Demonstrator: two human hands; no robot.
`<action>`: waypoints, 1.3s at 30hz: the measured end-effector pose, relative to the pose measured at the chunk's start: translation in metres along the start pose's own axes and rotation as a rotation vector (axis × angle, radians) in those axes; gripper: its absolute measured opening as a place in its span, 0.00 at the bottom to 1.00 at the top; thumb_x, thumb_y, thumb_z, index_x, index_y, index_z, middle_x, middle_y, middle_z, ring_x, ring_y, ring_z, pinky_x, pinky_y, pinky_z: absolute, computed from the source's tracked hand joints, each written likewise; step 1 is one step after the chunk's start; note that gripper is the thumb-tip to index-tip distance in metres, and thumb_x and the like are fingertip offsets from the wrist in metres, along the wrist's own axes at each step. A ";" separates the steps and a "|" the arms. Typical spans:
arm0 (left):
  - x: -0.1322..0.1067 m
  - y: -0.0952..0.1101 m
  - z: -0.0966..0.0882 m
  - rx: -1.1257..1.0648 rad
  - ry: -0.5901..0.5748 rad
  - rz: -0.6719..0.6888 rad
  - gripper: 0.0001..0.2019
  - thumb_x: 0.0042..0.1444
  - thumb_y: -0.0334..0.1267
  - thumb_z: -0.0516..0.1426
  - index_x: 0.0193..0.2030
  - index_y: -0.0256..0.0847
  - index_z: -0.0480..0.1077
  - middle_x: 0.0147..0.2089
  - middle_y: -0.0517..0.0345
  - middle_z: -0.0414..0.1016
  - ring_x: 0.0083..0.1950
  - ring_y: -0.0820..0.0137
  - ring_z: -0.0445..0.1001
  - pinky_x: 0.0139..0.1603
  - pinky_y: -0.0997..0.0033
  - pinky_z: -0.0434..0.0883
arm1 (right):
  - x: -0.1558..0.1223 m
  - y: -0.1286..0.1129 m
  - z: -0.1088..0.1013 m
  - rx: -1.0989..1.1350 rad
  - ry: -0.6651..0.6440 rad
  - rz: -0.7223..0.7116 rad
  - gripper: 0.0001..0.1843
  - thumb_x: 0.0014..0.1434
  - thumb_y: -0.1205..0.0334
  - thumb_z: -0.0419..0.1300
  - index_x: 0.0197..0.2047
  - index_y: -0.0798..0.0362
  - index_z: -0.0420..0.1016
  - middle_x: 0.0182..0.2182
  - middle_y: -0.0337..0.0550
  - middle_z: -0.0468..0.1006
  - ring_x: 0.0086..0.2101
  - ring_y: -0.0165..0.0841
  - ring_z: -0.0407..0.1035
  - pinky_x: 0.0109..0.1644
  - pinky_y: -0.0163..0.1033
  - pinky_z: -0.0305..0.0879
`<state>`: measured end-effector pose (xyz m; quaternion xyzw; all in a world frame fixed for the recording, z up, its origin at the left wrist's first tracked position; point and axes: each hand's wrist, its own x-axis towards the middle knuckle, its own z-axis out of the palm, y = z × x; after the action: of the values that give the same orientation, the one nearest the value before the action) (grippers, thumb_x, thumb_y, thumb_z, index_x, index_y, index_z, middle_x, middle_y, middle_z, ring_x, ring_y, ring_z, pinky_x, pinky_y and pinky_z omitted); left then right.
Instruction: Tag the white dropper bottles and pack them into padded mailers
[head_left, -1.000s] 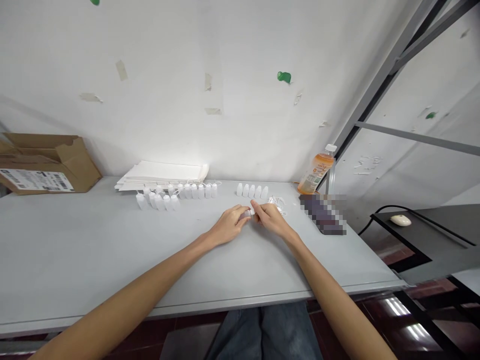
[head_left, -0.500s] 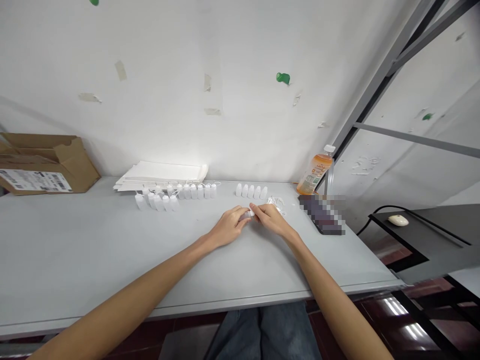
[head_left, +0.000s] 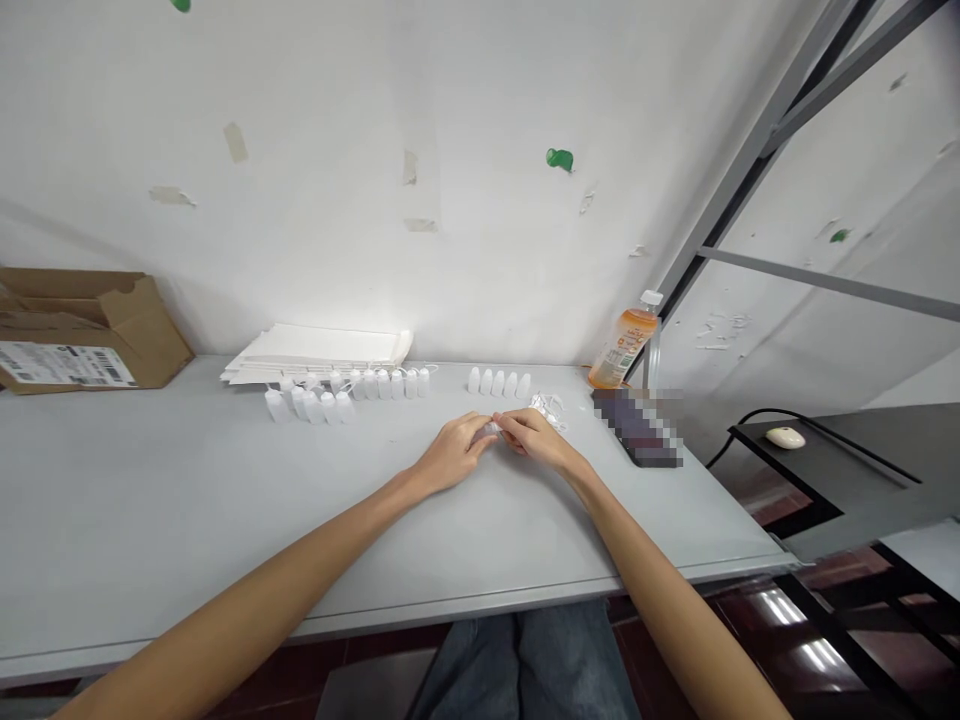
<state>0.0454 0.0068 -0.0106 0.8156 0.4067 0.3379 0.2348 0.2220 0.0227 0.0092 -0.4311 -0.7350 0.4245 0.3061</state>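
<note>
As left hand (head_left: 454, 452) and right hand (head_left: 534, 438) grip small white bottle (head_left: 489, 429), white cords (head_left: 547, 407) lie just beyond; bottle row (head_left: 497, 382) behind

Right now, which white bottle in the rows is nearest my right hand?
The rightmost bottle of the short row of five, just beyond your right hand; the longer group lies farther left.
</note>
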 end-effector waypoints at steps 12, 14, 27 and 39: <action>0.000 -0.002 0.000 -0.027 -0.006 0.050 0.14 0.64 0.45 0.49 0.42 0.39 0.70 0.37 0.55 0.73 0.36 0.69 0.69 0.37 0.70 0.65 | 0.001 0.003 0.000 -0.036 0.008 -0.030 0.27 0.62 0.44 0.49 0.19 0.53 0.56 0.14 0.32 0.55 0.18 0.25 0.50 0.25 0.35 0.48; 0.001 0.000 -0.001 -0.037 -0.018 0.035 0.14 0.64 0.45 0.49 0.42 0.39 0.70 0.37 0.55 0.74 0.35 0.69 0.69 0.36 0.70 0.65 | 0.001 0.003 -0.001 -0.027 0.009 -0.033 0.27 0.62 0.43 0.49 0.19 0.53 0.57 0.14 0.32 0.56 0.18 0.25 0.51 0.25 0.35 0.49; 0.000 0.004 -0.005 -0.035 -0.024 -0.001 0.14 0.63 0.44 0.49 0.42 0.38 0.71 0.37 0.55 0.75 0.34 0.70 0.69 0.34 0.71 0.64 | -0.001 -0.001 -0.001 0.019 0.000 -0.015 0.26 0.61 0.43 0.50 0.20 0.53 0.60 0.14 0.32 0.58 0.17 0.25 0.52 0.23 0.35 0.49; -0.001 0.003 -0.005 0.015 -0.051 0.103 0.12 0.65 0.40 0.48 0.42 0.39 0.70 0.39 0.53 0.75 0.39 0.67 0.71 0.41 0.68 0.66 | -0.002 0.001 0.002 -0.035 0.008 -0.032 0.24 0.62 0.43 0.51 0.23 0.53 0.60 0.12 0.31 0.60 0.17 0.25 0.54 0.24 0.33 0.52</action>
<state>0.0424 0.0054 -0.0057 0.8456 0.3606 0.3255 0.2215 0.2211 0.0203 0.0075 -0.4262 -0.7479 0.4049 0.3083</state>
